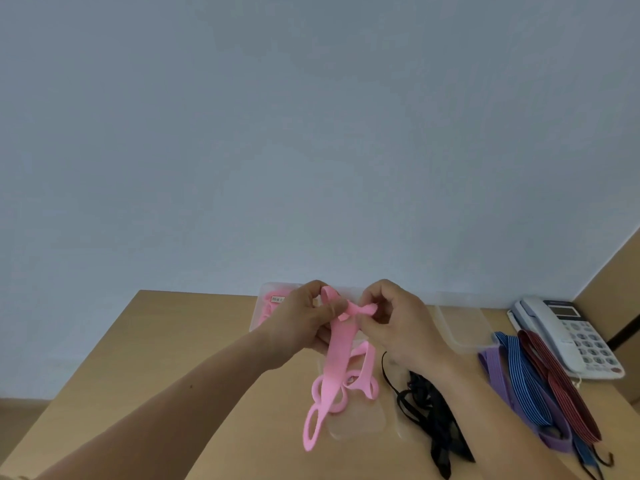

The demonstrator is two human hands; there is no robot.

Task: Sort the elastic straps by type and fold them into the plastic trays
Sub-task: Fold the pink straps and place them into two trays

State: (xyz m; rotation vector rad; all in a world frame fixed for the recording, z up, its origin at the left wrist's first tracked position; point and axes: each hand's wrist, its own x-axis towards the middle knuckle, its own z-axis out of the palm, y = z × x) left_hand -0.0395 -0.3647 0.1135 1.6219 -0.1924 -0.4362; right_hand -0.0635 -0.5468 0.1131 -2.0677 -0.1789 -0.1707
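The table (173, 358) lies below my grip, and the tray (265, 306) holding pink pieces sits just behind it. The pink strap (337, 355) hangs down from my fingers, its top end twisted between them. My left hand (301, 323) and right hand (398, 323) both pinch that end. I judge it best to flatten the twist, then fold evenly.

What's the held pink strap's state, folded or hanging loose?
Pink strap hangs loose: left hand and right hand pinch its top end; the rest dangles unfolded.
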